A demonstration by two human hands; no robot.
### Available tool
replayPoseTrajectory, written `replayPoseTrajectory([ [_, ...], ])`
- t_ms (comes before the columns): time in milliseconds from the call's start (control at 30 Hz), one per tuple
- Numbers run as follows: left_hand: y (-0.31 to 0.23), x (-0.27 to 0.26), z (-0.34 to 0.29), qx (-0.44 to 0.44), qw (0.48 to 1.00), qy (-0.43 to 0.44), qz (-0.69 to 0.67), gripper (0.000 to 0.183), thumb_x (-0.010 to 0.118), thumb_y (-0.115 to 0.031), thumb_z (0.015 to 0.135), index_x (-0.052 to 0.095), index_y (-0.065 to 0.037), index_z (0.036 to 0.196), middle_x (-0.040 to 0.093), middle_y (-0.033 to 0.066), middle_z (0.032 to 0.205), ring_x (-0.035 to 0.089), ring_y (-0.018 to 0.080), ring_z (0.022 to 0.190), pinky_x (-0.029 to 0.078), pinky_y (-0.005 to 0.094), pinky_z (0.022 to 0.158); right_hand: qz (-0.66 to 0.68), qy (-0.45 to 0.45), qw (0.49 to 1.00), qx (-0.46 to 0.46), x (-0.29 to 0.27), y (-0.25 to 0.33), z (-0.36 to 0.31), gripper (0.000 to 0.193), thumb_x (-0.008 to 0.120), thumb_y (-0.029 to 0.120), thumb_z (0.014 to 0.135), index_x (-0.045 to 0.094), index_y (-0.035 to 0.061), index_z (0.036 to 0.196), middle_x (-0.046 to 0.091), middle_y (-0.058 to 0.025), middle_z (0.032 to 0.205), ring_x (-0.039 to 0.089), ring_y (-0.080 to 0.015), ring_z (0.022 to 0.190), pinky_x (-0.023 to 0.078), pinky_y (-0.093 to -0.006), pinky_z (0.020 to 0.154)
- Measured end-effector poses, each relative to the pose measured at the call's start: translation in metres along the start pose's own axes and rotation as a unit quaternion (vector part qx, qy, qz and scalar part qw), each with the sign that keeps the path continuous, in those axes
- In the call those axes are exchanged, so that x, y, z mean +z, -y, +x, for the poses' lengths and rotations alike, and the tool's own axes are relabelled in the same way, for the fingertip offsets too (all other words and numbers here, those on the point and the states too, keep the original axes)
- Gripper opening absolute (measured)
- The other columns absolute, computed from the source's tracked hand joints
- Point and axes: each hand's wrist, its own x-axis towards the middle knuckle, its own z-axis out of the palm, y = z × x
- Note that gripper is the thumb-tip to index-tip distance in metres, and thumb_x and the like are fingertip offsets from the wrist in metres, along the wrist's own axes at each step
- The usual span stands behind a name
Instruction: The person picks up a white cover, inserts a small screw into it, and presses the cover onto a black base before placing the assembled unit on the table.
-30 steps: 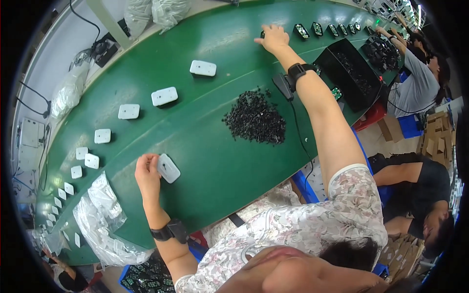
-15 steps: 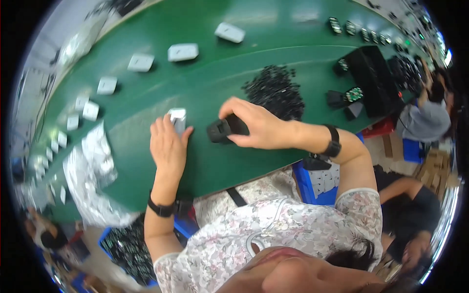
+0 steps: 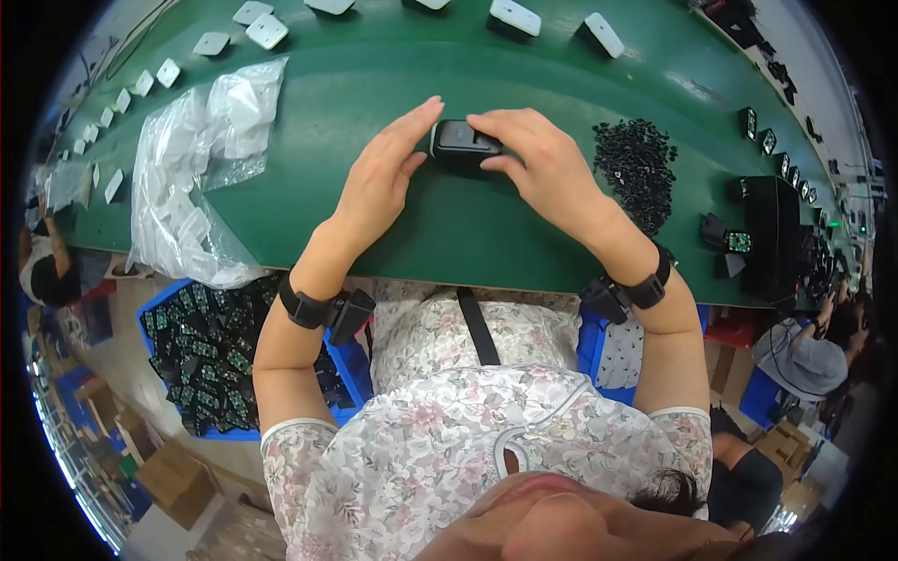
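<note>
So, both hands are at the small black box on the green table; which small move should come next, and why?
Probably press the left hand against the black box: only its fingertips touch one end, while the right hand grips the other end on the green table.

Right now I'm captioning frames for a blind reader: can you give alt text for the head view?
Both hands hold a small black device on a green table, the left hand beside it, the right hand gripping it. A pile of black parts lies to the right, clear plastic bags to the left.
</note>
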Motion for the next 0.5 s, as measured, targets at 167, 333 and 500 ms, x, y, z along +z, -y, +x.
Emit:
replayPoseTrajectory([
  [167,0.011,0.002,-0.006,0.05,0.993,0.059,0.093,0.057,0.044,0.012,0.076,0.05,-0.007,0.129,0.048,0.0096,0.135,0.047,0.0264,0.123,0.038,0.0392,0.101,-0.039,0.053,0.998,0.003,0.011,-0.006,0.011,0.043,0.068,0.005,0.072,0.058,0.0073,0.114,0.06,-0.0102,0.108,0.057,-0.0282,0.099,0.048,-0.0366,0.083],
  [333,0.009,0.0,-0.008,0.049,0.986,0.076,0.14,0.058,0.043,0.011,0.075,0.05,-0.009,0.129,0.049,0.0072,0.135,0.047,0.0251,0.123,0.037,0.0397,0.103,-0.059,0.044,0.997,-0.008,0.015,-0.003,0.009,0.044,0.067,0.003,0.073,0.058,0.0087,0.115,0.06,-0.0087,0.108,0.057,-0.0268,0.097,0.049,-0.0355,0.08],
  [500,0.003,-0.003,-0.006,0.056,0.976,0.089,0.193,0.054,0.048,0.007,0.077,0.052,-0.009,0.129,0.051,0.0063,0.133,0.049,0.0229,0.122,0.039,0.0373,0.101,-0.073,0.029,0.997,0.008,0.017,0.003,0.006,0.046,0.066,0.001,0.073,0.058,0.0098,0.117,0.06,-0.0077,0.107,0.058,-0.0261,0.095,0.05,-0.0346,0.079],
])
